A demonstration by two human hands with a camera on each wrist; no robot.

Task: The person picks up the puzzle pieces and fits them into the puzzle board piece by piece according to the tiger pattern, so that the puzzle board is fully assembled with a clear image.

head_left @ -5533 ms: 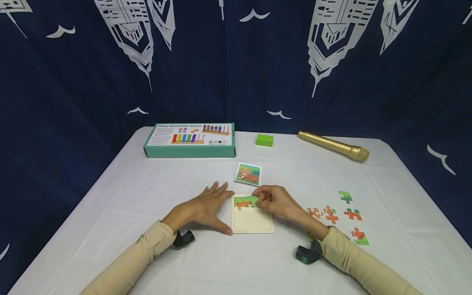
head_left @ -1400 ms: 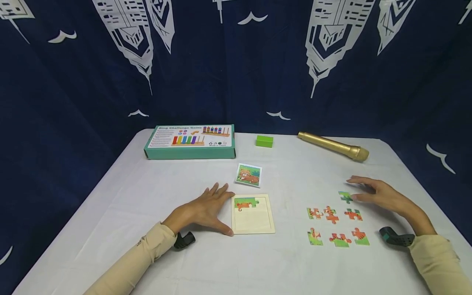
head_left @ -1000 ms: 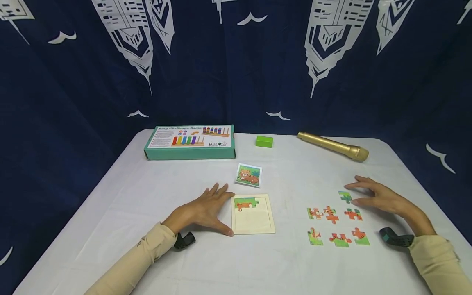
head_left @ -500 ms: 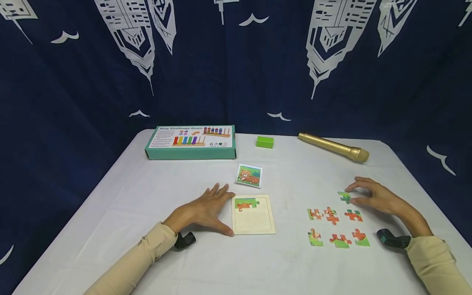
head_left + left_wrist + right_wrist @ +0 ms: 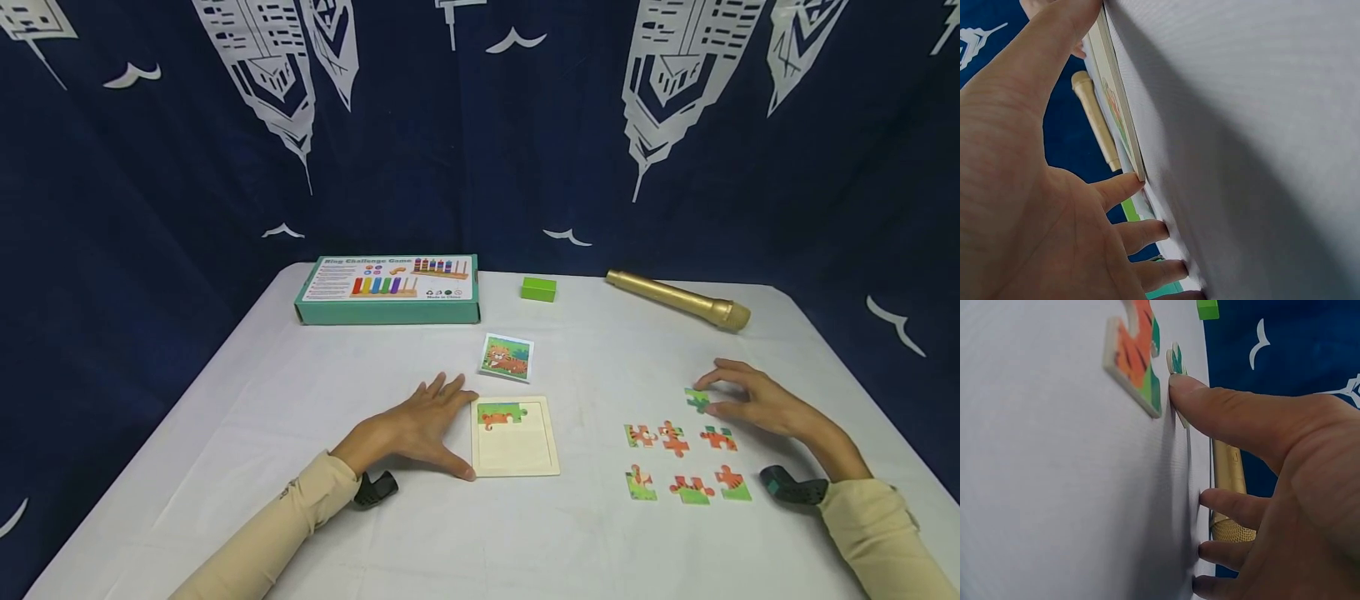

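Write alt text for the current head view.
A person's right hand pinches a green puzzle piece, with six more loose pieces nearby. The left hand, fingers spread, touches the left edge of a board with joined pieces in its upper left. Farther back lie a tiger card, box, green block and gold microphone.

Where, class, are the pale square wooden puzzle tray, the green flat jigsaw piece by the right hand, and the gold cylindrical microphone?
Pale square wooden puzzle tray [image 5: 516, 450]: head view, bare lower middle.
Green flat jigsaw piece [image 5: 697, 399]: head view, centre.
Gold cylindrical microphone [image 5: 664, 292]: head view, middle of handle.
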